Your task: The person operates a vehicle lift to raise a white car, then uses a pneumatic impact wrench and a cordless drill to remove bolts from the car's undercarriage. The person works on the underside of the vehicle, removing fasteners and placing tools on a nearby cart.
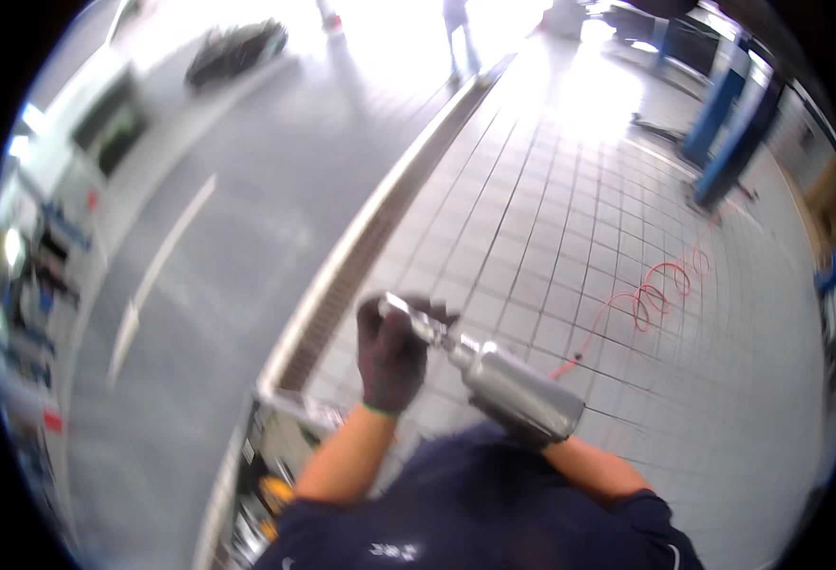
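Note:
Both my hands wear dark gloves and meet in front of my body over one silver tool. It looks like a spray gun with a metal bottle. My left hand (pixel 391 353) is closed round its slim, shiny metal head (pixel 416 321). That head meets the narrow neck of a tilted silver bottle (pixel 518 388), which points down to the right. Under the bottle, mostly hidden by it, my right hand (pixel 522 423) is closed and supports it. Motion blur hides the finer parts of the head.
A red coiled hose (pixel 660 294) lies on the tiled floor at right, its near end running behind the bottle. A tool cart (pixel 270 418) with loose tools stands at lower left. Blue lift posts (pixel 722 142) rise far right. A person (pixel 461 38) stands far off near a dark car (pixel 237 49).

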`<action>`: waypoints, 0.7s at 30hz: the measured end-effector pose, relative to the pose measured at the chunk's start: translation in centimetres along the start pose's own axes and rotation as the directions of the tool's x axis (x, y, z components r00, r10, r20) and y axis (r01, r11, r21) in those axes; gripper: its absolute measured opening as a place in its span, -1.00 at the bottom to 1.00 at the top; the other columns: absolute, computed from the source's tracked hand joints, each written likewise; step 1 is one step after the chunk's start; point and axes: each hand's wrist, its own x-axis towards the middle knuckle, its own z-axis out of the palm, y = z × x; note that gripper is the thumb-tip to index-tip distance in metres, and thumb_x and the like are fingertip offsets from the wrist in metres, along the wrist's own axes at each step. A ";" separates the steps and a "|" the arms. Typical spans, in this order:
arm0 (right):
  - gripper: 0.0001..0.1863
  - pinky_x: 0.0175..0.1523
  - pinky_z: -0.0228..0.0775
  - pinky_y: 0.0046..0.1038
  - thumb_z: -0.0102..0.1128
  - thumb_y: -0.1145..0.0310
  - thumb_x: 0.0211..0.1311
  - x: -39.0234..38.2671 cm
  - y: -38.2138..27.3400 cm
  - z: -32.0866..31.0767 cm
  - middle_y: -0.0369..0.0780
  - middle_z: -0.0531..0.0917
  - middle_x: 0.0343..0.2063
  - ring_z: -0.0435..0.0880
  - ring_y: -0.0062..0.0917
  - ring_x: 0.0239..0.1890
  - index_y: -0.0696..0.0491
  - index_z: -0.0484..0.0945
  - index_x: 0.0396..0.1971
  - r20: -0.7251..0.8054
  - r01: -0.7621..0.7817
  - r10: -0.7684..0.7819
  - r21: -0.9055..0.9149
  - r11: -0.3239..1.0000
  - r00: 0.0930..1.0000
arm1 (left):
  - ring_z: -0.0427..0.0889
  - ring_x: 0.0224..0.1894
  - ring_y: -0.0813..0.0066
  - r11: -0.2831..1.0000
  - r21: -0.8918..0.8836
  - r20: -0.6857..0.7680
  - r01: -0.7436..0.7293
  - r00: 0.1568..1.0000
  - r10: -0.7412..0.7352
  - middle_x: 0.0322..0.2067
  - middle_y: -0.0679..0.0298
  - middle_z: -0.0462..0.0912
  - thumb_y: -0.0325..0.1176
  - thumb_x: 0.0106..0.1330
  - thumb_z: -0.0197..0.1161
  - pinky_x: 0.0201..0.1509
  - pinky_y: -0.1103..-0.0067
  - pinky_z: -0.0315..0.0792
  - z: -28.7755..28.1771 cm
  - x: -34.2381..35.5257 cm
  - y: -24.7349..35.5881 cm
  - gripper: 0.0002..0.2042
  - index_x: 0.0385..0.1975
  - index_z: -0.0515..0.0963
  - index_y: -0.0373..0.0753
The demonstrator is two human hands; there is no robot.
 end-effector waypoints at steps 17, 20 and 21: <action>-0.21 0.53 0.32 -0.09 0.21 0.18 0.46 -6.5 4.4 0.9 0.05 0.38 0.45 0.45 -0.09 0.45 0.06 0.15 0.58 0.124 -0.106 -0.005 0.868 0.485 0.992 | 0.70 -0.23 0.12 0.869 0.025 0.245 0.494 0.840 -0.484 -0.28 0.13 0.67 0.03 0.59 0.12 -0.03 0.06 0.64 7.3 2.9 0.6 -0.66 -0.22 0.59 -0.13; -0.27 0.42 0.45 -0.14 0.23 0.20 0.47 -6.8 5.1 -1.5 0.02 0.47 0.38 0.57 -0.15 0.35 0.08 0.22 0.54 0.087 0.026 -0.222 0.886 0.463 0.971 | 0.64 -0.34 0.21 0.859 0.047 0.254 0.510 0.826 -0.504 -0.39 0.23 0.64 0.09 0.60 0.09 -0.12 0.13 0.60 10.8 3.3 -3.0 -0.60 -0.36 0.59 -0.07; -0.32 0.38 0.50 -0.17 0.22 0.20 0.50 -7.3 3.2 -1.9 0.00 0.52 0.34 0.61 -0.17 0.32 0.08 0.27 0.51 -0.004 0.205 -0.292 0.722 0.661 0.956 | 0.59 -0.39 0.27 0.866 0.071 0.205 0.495 0.843 -0.498 -0.42 0.28 0.61 0.10 0.60 0.09 -0.17 0.20 0.56 12.0 3.0 -4.2 -0.60 -0.40 0.55 -0.05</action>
